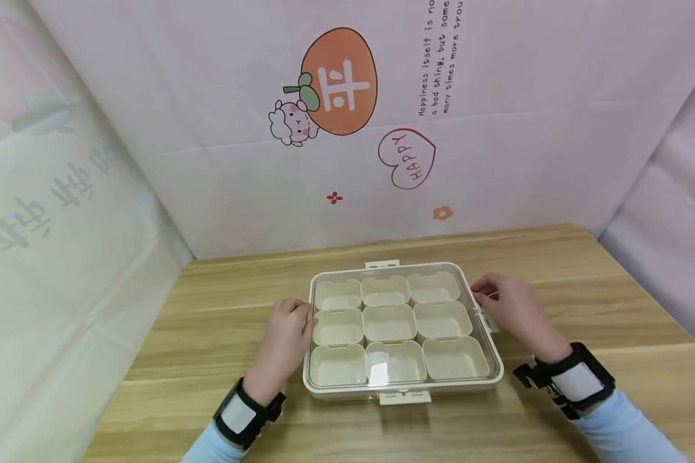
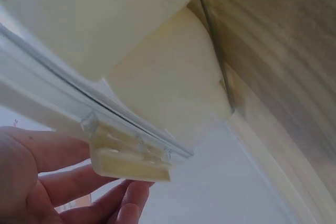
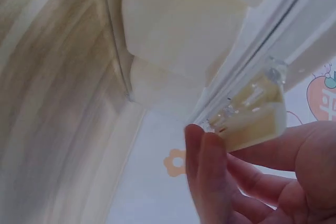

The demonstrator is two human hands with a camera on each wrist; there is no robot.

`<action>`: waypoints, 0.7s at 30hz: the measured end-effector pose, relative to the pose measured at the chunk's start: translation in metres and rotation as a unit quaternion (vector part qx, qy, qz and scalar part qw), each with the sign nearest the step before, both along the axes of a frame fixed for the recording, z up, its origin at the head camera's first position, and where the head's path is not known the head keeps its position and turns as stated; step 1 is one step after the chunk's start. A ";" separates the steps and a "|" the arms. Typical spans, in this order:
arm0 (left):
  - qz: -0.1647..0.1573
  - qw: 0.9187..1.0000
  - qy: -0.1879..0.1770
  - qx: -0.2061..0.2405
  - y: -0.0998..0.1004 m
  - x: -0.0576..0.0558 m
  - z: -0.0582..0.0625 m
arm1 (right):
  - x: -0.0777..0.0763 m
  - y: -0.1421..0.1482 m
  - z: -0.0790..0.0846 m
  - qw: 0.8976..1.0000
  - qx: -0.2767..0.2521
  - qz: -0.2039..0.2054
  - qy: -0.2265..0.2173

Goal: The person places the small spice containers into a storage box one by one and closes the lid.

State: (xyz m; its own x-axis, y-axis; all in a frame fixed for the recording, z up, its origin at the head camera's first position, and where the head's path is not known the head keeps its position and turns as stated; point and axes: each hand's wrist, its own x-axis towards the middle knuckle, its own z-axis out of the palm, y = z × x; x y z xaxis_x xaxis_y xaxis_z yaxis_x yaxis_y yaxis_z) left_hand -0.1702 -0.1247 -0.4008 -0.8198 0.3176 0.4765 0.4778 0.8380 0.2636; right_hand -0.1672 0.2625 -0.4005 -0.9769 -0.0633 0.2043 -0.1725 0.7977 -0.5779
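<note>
A cream lidded box (image 1: 500,376) with a clear top sits on the wooden table; cream compartment cups (image 1: 389,323) in three rows show through the lid. At its left side my left hand (image 1: 286,331) holds the side latch, thumb by the lid's rim. In the left wrist view, that latch (image 2: 131,156) sticks out from the rim with the fingers bent around it. My right hand (image 1: 509,305) pinches at the right side latch (image 1: 488,318). In the right wrist view, fingertips (image 3: 195,132) meet the end of this latch, which also juts outward.
A front latch (image 1: 404,398) and a back latch (image 1: 382,263) project from the box. The wooden table (image 1: 226,366) runs back to a printed cloth wall (image 1: 237,193). Cloth also hangs at the left and right. Each wrist wears a black strap.
</note>
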 end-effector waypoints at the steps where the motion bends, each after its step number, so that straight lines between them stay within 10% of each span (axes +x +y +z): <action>1: 0.001 1.000 0.002 0.004 0.001 0.001 0.000 | 0.000 0.000 0.000 1.000 0.004 0.001 0.001; 21: 0.046 0.998 -0.028 0.021 0.004 0.004 -0.002 | 0.013 -0.013 0.007 0.992 0.104 -0.063 0.041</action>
